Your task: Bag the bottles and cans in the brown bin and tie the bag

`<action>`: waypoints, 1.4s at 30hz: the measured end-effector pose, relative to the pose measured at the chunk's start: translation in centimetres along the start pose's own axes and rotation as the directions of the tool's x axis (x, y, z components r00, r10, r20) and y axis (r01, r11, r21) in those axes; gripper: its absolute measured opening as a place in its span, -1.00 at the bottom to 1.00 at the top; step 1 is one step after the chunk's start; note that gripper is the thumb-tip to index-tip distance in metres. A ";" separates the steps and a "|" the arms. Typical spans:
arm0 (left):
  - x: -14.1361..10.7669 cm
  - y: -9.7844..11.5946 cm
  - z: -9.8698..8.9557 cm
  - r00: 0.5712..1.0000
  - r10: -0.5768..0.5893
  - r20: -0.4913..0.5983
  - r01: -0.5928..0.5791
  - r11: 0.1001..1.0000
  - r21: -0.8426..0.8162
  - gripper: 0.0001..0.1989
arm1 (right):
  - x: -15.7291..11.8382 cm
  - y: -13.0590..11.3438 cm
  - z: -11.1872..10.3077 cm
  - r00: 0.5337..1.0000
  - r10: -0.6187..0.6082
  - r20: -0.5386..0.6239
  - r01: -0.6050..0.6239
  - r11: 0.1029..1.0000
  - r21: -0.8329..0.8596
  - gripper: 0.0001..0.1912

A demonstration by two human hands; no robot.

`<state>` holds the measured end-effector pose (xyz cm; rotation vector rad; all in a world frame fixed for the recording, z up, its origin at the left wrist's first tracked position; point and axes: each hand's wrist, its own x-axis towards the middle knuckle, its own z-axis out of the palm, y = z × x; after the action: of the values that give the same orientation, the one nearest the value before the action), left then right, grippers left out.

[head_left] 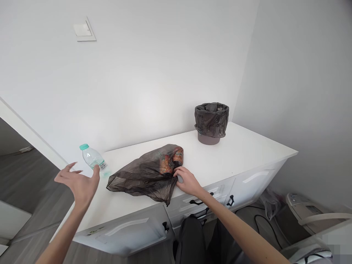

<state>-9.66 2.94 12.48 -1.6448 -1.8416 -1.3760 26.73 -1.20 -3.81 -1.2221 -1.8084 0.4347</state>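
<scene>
My left hand (78, 183) is open, its thumb and fingers spread, just in front of a clear plastic bottle (92, 157) with a turquoise cap. The bottle leans with its cap toward the upper left; I cannot tell whether the hand touches it. A thin, dark see-through garbage bag (137, 174) lies spread on the white cabinet top. Orange-brown printed packages (166, 164) show through its right part. My right hand (188, 181) is closed on the bag's edge there, fingertips pinched together. Something small and grey shows under those fingers, too hidden to name.
A small bin (209, 139) lined with a dark bag stands on the cabinet top (247, 154) near the wall. Drawers and doors with black handles (231, 200) face me. A beige appliance (308, 209) and cables are on the floor at right. A light switch (84, 30) is on the wall.
</scene>
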 end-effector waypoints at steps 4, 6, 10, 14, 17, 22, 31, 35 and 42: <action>-5.1 4.3 -1.6 0.928 0.186 0.323 -0.135 0.975 -0.174 -0.66 | -0.1 0.2 0.0 1.000 0.005 0.005 -0.005 1.000 0.008 -0.74; -7.0 5.6 -1.4 0.745 0.388 0.543 -0.263 0.919 -0.295 -0.64 | -0.1 0.5 0.0 1.000 0.012 0.006 -0.012 1.000 0.026 -0.77; -9.2 5.1 1.9 0.443 0.597 0.668 -0.467 0.790 -0.396 -0.59 | 0.1 1.0 -0.1 1.000 0.017 -0.024 -0.015 0.994 0.106 -0.79; -9.5 4.5 6.0 0.418 0.573 0.705 -0.521 0.787 -0.331 -0.51 | 0.3 1.2 -0.2 0.998 0.033 -0.061 -0.023 0.987 0.159 -0.82; -9.4 6.7 7.3 0.483 0.545 0.686 -0.455 0.825 -0.335 -0.44 | 0.4 1.1 -0.3 0.997 0.033 -0.072 -0.021 0.987 0.158 -0.84; -9.5 11.8 7.1 0.582 0.563 0.587 -0.339 0.824 -0.455 -0.39 | 0.6 1.0 -0.5 0.993 0.021 -0.118 0.005 0.976 0.219 -0.79; -11.5 9.4 6.0 0.755 0.604 0.254 -0.506 0.784 -0.360 -0.52 | 0.8 0.4 -1.4 0.978 0.138 -0.157 -0.070 0.925 0.374 -0.78; -12.5 6.5 5.3 0.523 0.769 0.367 -0.692 0.635 -0.344 -0.68 | 0.7 0.2 -1.6 0.980 0.148 -0.134 -0.087 0.920 0.383 -0.82; -11.6 8.1 6.8 0.580 0.577 0.576 -0.562 0.795 -0.230 -0.69 | 0.8 0.6 -1.2 0.977 0.155 -0.146 -0.092 0.926 0.367 -0.80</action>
<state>3.32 0.52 3.98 -2.6276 -1.3004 -0.5875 27.98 -0.46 -3.18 -1.0827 -1.4321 0.6786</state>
